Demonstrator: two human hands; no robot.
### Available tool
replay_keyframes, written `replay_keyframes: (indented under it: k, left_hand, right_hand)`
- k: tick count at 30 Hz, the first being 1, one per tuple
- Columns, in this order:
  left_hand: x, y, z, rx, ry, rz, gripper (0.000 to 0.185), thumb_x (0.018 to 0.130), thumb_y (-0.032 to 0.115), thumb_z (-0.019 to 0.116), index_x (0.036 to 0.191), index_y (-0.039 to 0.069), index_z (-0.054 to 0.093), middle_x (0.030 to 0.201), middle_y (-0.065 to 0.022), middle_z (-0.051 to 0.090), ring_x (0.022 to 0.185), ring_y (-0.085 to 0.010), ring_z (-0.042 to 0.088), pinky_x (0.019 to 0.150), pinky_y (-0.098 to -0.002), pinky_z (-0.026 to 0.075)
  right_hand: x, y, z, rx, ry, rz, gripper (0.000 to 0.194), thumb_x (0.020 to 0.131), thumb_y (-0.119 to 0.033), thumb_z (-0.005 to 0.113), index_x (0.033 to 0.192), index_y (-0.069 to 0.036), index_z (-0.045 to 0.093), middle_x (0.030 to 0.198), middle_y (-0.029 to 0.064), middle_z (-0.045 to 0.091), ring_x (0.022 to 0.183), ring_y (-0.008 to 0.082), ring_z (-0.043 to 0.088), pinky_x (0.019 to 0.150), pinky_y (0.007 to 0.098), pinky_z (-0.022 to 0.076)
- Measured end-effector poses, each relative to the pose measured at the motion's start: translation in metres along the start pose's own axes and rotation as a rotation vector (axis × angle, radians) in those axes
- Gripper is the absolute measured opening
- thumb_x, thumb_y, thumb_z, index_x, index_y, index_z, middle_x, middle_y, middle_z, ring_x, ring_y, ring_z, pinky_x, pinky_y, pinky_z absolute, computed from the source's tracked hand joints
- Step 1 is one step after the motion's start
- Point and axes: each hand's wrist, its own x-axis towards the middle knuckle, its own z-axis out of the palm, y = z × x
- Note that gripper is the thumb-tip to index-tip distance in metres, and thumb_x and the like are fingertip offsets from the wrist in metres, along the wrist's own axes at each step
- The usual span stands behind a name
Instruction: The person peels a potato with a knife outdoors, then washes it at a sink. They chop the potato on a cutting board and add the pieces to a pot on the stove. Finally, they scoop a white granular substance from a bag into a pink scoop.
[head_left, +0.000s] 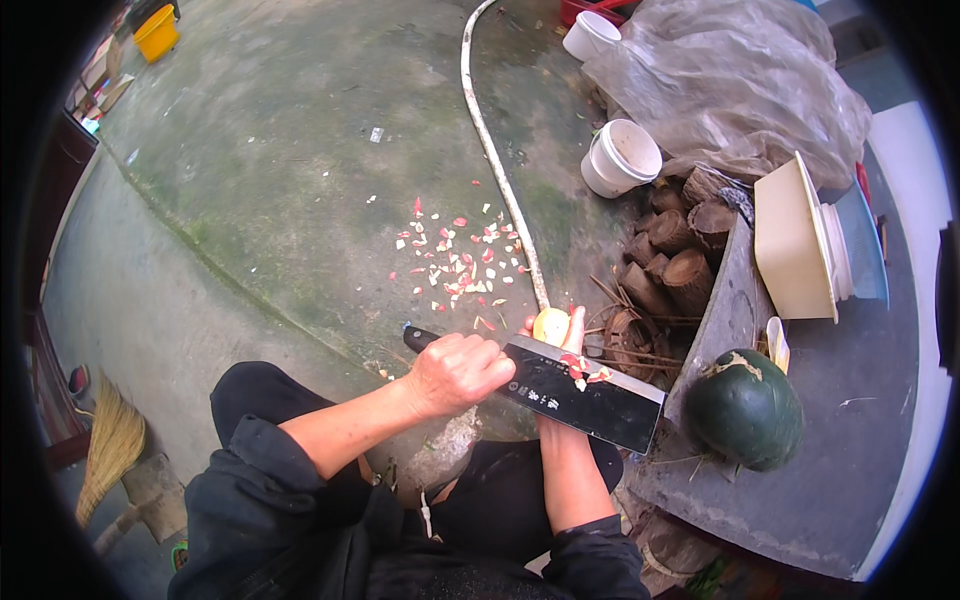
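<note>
My left hand (461, 375) is shut around the black handle of a cleaver (592, 409). Its broad dark blade, with a bright edge and some writing, extends to the right across my right wrist. Several red and pale peelings (583, 369) cling to the blade near that edge. Just beyond the blade, my right hand (576, 330) holds a rounded, pale yellow peeled fruit or vegetable (552, 327); its exact kind is unclear. The blade hides part of this hand. On the concrete floor ahead lie scattered red and whitish peelings (465, 281).
A white hose (491, 150) runs across the floor. To the right are cut logs (686, 277), a white bucket (619, 161), plastic sheeting (735, 82), and a grey ledge (847, 450) bearing a dark green gourd (742, 412) and a cream basin (787, 240). A straw broom (112, 446) stands left.
</note>
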Motion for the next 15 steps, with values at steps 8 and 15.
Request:
replay_keyframes:
  k: [8, 15]
  left_hand:
    - [-0.018, -0.030, 0.014, 0.072, -0.028, -0.268, 0.017, 0.066, 0.007, 0.062, 0.074, 0.009, 0.047, 0.065, -0.0053, 0.047, 0.054, -0.0234, 0.053, 0.048, -0.0359, 0.045]
    - [-0.004, -0.003, 0.006, 0.031, -0.032, -0.039, 0.016, 0.073, 0.014, 0.060, 0.075, 0.014, 0.044, 0.062, -0.0004, 0.040, 0.054, -0.0148, 0.052, 0.047, -0.0301, 0.042]
  right_hand:
    - [-0.019, -0.007, 0.013, 0.221, -0.214, -0.070, 0.036, 0.105, -0.043, 0.043, 0.098, -0.012, 0.061, 0.084, 0.0067, 0.066, 0.070, 0.0143, 0.062, 0.057, 0.0247, 0.0484]
    - [-0.013, 0.004, 0.010, 0.037, 0.089, -0.151, 0.051, 0.098, -0.060, 0.047, 0.092, -0.011, 0.060, 0.075, 0.0051, 0.063, 0.066, 0.0161, 0.063, 0.061, 0.0313, 0.0533]
